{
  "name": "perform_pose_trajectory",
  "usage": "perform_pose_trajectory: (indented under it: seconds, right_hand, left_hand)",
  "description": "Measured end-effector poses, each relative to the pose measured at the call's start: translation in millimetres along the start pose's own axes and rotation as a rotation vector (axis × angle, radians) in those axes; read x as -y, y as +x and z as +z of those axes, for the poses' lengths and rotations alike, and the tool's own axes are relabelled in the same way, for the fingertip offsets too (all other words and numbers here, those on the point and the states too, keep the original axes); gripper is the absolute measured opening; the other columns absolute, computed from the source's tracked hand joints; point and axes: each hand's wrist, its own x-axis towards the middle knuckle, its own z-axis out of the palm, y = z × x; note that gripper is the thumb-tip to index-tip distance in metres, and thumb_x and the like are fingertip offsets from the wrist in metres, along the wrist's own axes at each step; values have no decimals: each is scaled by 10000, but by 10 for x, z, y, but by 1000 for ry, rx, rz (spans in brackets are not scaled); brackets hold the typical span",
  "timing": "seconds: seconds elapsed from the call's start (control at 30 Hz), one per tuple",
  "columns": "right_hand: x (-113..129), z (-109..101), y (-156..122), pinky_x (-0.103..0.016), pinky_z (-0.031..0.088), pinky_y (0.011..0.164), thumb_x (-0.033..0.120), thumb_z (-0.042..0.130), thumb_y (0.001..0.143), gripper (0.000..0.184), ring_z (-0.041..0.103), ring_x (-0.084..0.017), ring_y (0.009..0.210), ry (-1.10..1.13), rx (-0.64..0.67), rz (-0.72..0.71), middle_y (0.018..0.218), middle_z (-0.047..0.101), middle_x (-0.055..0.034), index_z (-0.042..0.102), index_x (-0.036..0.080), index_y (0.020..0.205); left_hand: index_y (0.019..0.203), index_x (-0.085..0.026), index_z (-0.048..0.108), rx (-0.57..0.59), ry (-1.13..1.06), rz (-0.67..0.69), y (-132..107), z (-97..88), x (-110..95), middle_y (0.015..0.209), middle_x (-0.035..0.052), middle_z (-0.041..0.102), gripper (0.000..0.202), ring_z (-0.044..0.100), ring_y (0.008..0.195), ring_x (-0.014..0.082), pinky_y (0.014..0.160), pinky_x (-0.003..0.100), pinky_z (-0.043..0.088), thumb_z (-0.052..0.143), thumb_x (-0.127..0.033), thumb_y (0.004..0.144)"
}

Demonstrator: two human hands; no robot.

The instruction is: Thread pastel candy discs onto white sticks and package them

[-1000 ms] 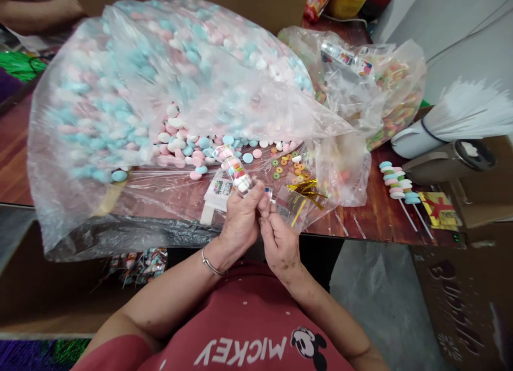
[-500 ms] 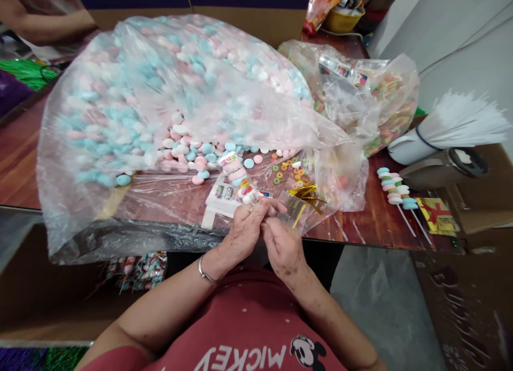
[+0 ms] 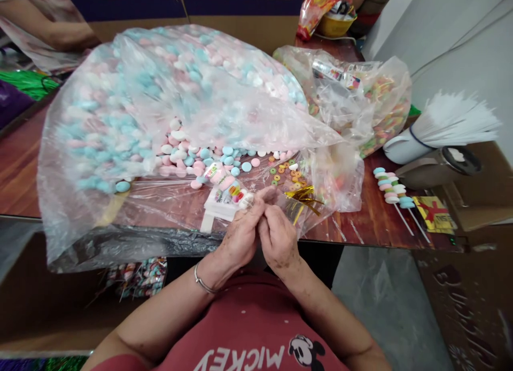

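A wrapped candy skewer [image 3: 226, 183], with pink, blue and yellow pieces in a clear printed sleeve, points away to the upper left from my hands. My left hand [image 3: 243, 227], with a bangle at the wrist, is closed round its lower end. My right hand [image 3: 279, 233] is closed and pressed against the left one at the same end; what its fingers pinch is hidden. Flat printed sleeves [image 3: 220, 208] lie beneath the skewer. Gold twist ties [image 3: 304, 195] rest just beyond my right hand, near small ring candies [image 3: 285, 173].
A big clear bag [image 3: 100, 136] of pastel candies spreads over the table. Behind it stands a carton [image 3: 224, 29]. At right are a bag of ring candies [image 3: 387, 101], a mug of white sticks [image 3: 406, 146], a dark tumbler [image 3: 435, 170] and two unwrapped candy skewers [image 3: 393, 188].
The wrapped candy skewer has tilted lower and further left. Both hands stay closed together at its lower end. The view has shifted slightly.
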Motion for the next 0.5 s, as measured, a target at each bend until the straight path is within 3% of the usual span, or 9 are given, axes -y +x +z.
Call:
perform_pose_trajectory:
  seconds: [0.07,0.13,0.2,0.3,0.37,0.43,0.47,0.5]
  right_hand:
    - [-53,-77,41,-299,537,754,145,383,962,231,631,-184,813,-18,-7,-55,838,642,-81,580,149,1083]
    - [-119,-191,95,-290,513,698,166,385,968,220,598,-178,748,-58,24,-90,782,617,-70,597,136,1015]
    - [-179,-314,153,-286,485,683,168,378,972,234,571,-174,737,-137,98,-133,773,607,-65,609,133,985]
    - [-212,-450,221,-288,441,688,144,386,974,244,525,-168,734,-268,211,-267,747,597,-51,627,137,934]
    - [-183,-489,241,-301,402,663,150,398,980,250,489,-167,711,-311,246,-380,711,584,-41,635,138,903]
    - [-125,-498,238,-318,366,646,157,406,984,252,470,-167,698,-309,253,-478,695,578,-34,641,137,894]
    - [-93,-497,228,-323,355,645,155,413,983,249,466,-166,696,-295,248,-520,690,577,-31,643,137,889]
    - [-63,-495,214,-325,353,652,148,420,980,244,465,-164,698,-275,245,-554,690,579,-28,644,137,882]
  left_hand:
    - [1156,-179,654,62,128,-46,-52,-36,-101,1188,80,673,408,593,1135,216,1018,325,427,571,-473,886]
    - [1079,-175,670,189,401,-114,-144,-96,-324,1096,58,693,349,617,1039,204,921,290,469,609,-444,864]
    - [1023,-186,678,453,725,-205,-257,-161,-641,1000,36,703,265,627,956,193,834,265,481,618,-392,868]
    - [835,-192,693,665,1047,-176,-375,-210,-1112,764,1,688,284,615,689,139,652,222,459,497,-370,938]
    - [765,-187,672,594,1132,11,-358,-203,-1297,724,7,673,359,602,651,135,614,219,441,418,-343,965]
    - [880,-185,689,455,1221,219,-252,-198,-1341,845,36,701,274,627,760,164,678,232,460,465,-333,937]
    - [937,-187,693,421,1252,266,-175,-207,-1316,904,47,710,236,636,815,181,715,242,471,519,-343,907]
    - [961,-192,697,458,1262,240,-91,-227,-1267,937,51,716,226,642,850,195,745,252,482,567,-356,877]
